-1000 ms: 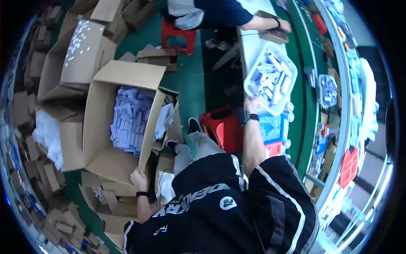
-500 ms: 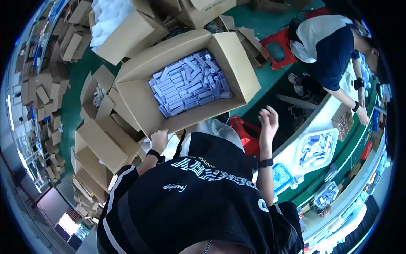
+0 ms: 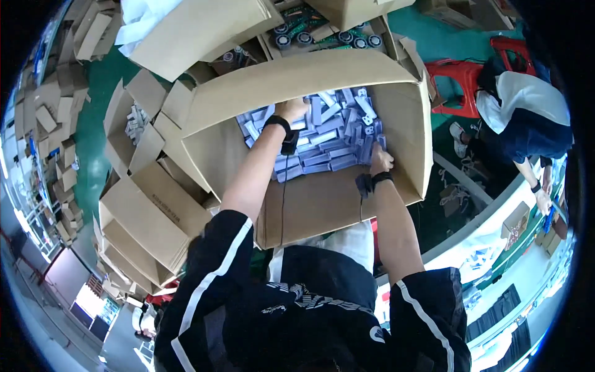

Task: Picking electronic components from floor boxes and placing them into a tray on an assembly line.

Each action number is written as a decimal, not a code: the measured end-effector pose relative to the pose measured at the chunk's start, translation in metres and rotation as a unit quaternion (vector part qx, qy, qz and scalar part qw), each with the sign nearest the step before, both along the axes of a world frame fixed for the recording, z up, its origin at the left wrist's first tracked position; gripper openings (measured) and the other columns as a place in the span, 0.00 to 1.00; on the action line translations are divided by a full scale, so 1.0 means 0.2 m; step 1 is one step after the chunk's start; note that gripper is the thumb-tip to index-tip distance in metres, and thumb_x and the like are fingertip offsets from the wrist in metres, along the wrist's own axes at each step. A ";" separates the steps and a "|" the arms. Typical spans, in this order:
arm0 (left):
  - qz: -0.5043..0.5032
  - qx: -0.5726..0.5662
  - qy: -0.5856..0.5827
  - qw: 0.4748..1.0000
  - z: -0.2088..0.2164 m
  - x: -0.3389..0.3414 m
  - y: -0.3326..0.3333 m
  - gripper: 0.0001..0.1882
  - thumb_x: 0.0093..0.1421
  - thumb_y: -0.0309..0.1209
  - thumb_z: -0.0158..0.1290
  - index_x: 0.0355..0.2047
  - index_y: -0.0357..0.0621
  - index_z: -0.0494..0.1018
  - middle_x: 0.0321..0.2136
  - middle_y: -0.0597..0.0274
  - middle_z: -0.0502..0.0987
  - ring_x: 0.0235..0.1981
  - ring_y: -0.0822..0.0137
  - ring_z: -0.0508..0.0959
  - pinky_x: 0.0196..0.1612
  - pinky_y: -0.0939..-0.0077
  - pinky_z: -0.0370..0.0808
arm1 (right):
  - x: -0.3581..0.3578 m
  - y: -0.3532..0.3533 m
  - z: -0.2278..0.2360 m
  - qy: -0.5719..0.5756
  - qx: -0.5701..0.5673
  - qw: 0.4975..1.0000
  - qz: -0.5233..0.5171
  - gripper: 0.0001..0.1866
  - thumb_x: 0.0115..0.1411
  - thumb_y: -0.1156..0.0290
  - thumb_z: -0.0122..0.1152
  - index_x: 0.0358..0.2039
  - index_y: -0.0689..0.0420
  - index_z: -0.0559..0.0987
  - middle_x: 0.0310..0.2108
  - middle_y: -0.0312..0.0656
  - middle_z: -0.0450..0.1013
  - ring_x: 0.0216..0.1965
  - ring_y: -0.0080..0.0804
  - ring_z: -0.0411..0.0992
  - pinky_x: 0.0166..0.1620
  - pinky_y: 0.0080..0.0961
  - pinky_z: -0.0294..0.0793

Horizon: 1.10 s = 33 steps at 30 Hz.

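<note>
Pale violet, oblong pieces (image 3: 327,135) lie tightly together inside the cardboard box (image 3: 319,201); the left hand (image 3: 292,110) and right hand (image 3: 381,161) are among them, but whether their fingers clamp any, I cannot tell

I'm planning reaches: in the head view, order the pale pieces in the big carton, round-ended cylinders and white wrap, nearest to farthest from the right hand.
1. Pale pieces: at the right hand.
2. Round-ended cylinders: beyond the big carton.
3. White wrap: upper left.
</note>
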<state>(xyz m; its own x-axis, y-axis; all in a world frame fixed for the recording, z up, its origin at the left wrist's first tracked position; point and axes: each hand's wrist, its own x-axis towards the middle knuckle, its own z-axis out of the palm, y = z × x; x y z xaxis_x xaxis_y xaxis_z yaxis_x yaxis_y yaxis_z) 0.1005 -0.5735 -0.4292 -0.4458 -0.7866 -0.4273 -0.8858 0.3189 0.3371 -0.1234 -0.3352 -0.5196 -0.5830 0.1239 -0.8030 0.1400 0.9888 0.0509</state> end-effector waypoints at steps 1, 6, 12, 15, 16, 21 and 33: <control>-0.044 -0.123 0.016 0.991 -0.14 0.14 -0.02 0.24 0.55 0.47 0.52 0.47 0.46 0.73 0.47 0.50 0.75 0.52 0.49 0.70 0.49 0.55 0.72 | 0.03 -0.10 0.08 -0.011 0.035 0.999 0.022 0.47 0.49 0.41 0.60 0.60 0.60 0.58 0.63 0.53 0.52 0.60 0.50 0.58 0.59 0.43 0.61; 0.024 -0.124 0.088 0.988 -0.39 0.13 0.07 0.27 0.58 0.51 0.48 0.51 0.47 0.71 0.52 0.49 0.70 0.55 0.49 0.67 0.53 0.52 0.68 | -0.16 0.00 0.22 -0.027 0.069 0.969 0.234 0.52 0.48 0.37 0.58 0.64 0.59 0.53 0.64 0.56 0.50 0.61 0.54 0.57 0.62 0.44 0.58; 0.085 0.036 -0.009 0.996 -0.42 0.08 -0.07 0.31 0.59 0.54 0.47 0.58 0.51 0.64 0.57 0.50 0.66 0.58 0.48 0.65 0.57 0.49 0.62 | -0.32 -0.11 0.65 -0.209 -0.283 0.884 0.308 0.36 0.55 0.56 0.62 0.59 0.61 0.63 0.53 0.56 0.67 0.56 0.47 0.66 0.59 0.39 0.62; 0.033 0.080 -0.205 0.975 -0.33 0.04 -0.11 0.35 0.57 0.58 0.49 0.57 0.49 0.65 0.57 0.49 0.67 0.57 0.47 0.66 0.58 0.48 0.61 | -0.33 -0.36 1.34 -0.186 -0.342 0.882 0.265 0.35 0.53 0.70 0.64 0.61 0.58 0.62 0.53 0.52 0.68 0.53 0.44 0.68 0.57 0.38 0.66; 0.034 0.078 -0.197 0.977 -0.34 0.02 -0.11 0.35 0.57 0.58 0.49 0.57 0.49 0.65 0.57 0.49 0.67 0.57 0.47 0.66 0.58 0.48 0.61 | -0.36 -0.34 1.44 -0.179 -0.342 0.882 0.269 0.35 0.53 0.70 0.64 0.61 0.58 0.62 0.53 0.52 0.68 0.53 0.44 0.68 0.57 0.38 0.66; 0.044 -0.021 0.017 0.999 -0.34 0.13 -0.07 0.36 0.51 0.60 0.54 0.52 0.47 0.70 0.54 0.49 0.69 0.55 0.49 0.68 0.56 0.47 0.63 | -0.42 -0.21 1.23 0.181 -0.403 0.810 0.386 0.29 0.54 0.71 0.63 0.56 0.59 0.67 0.50 0.53 0.71 0.47 0.48 0.73 0.48 0.38 0.73; -0.010 0.369 -0.159 0.916 -0.11 -0.12 0.01 0.38 0.39 0.46 0.60 0.49 0.34 0.72 0.52 0.44 0.70 0.55 0.51 0.69 0.55 0.64 0.67 | -0.55 -0.33 1.29 0.008 -0.305 0.885 0.350 0.15 0.60 0.69 0.57 0.45 0.63 0.76 0.31 0.53 0.77 0.33 0.31 0.78 0.37 0.26 0.73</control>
<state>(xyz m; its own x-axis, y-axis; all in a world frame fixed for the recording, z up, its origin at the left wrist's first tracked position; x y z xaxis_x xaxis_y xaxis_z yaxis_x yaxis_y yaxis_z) 0.0769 -0.5706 -0.4506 -0.2176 -0.2246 -0.9498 -0.9730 0.1264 0.1930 -0.2325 -0.4012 -0.2612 -0.3571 -0.7271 -0.5864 -0.5227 0.6758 -0.5197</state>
